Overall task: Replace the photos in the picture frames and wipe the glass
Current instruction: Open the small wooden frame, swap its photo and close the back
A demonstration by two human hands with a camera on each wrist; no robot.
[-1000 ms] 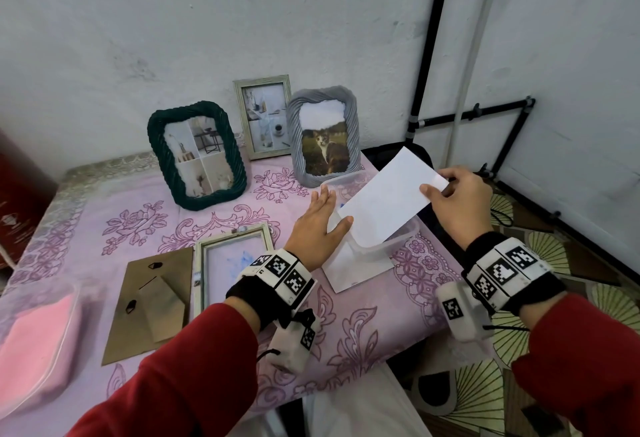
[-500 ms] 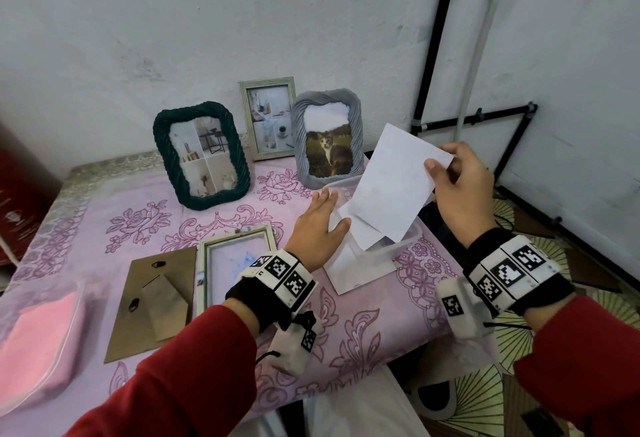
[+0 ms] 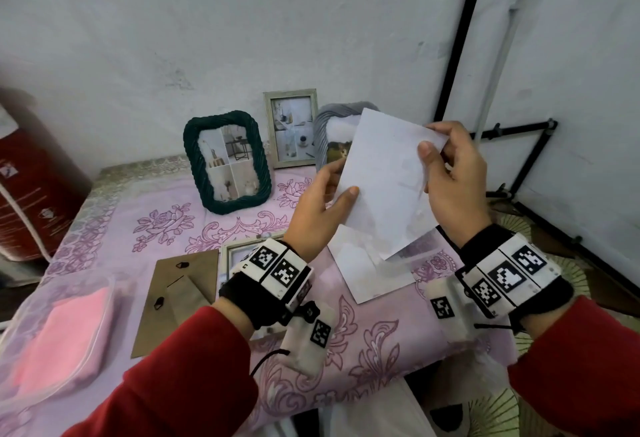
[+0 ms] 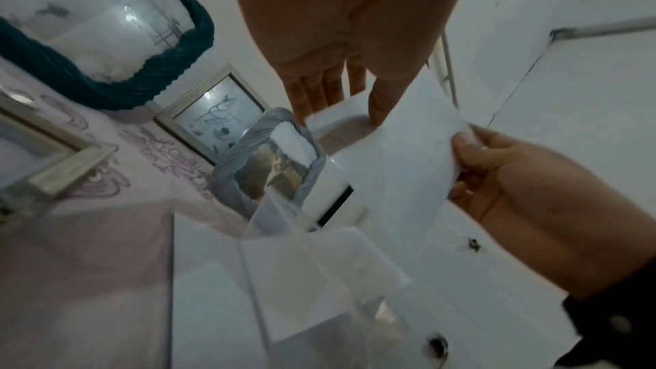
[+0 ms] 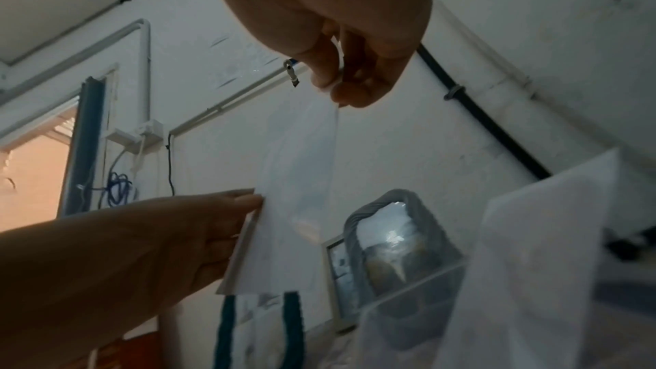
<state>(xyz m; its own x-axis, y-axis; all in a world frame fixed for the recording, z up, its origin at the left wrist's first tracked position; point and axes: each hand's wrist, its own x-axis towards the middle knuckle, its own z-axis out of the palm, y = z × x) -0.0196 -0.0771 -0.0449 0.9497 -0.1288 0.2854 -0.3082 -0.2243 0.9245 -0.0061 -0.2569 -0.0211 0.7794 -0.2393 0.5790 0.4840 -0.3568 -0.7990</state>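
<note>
I hold a white photo (image 3: 388,180) back side up above the table, its face hidden from me. My left hand (image 3: 332,190) pinches its left edge between thumb and fingers; my right hand (image 3: 440,159) pinches its upper right corner. The same photo (image 4: 394,156) shows in the left wrist view and edge-on as the photo (image 5: 298,178) in the right wrist view. An opened silver frame (image 3: 239,249) lies face down on the cloth, mostly behind my left wrist, with its brown backing board (image 3: 176,294) beside it. A clear plastic box (image 3: 412,253) and another white sheet (image 3: 370,274) lie under the photo.
Three standing frames line the wall: a dark green one (image 3: 227,161), a slim silver one (image 3: 291,126) and a grey one (image 3: 329,125) partly hidden by the photo. A pink cloth in a clear bag (image 3: 59,336) lies front left. A red cylinder (image 3: 24,180) stands left of the table (image 3: 166,225).
My right hand lifted the photo up from the plastic box and turned it more upright. My left hand rose off the table and took hold of the photo's left edge.
</note>
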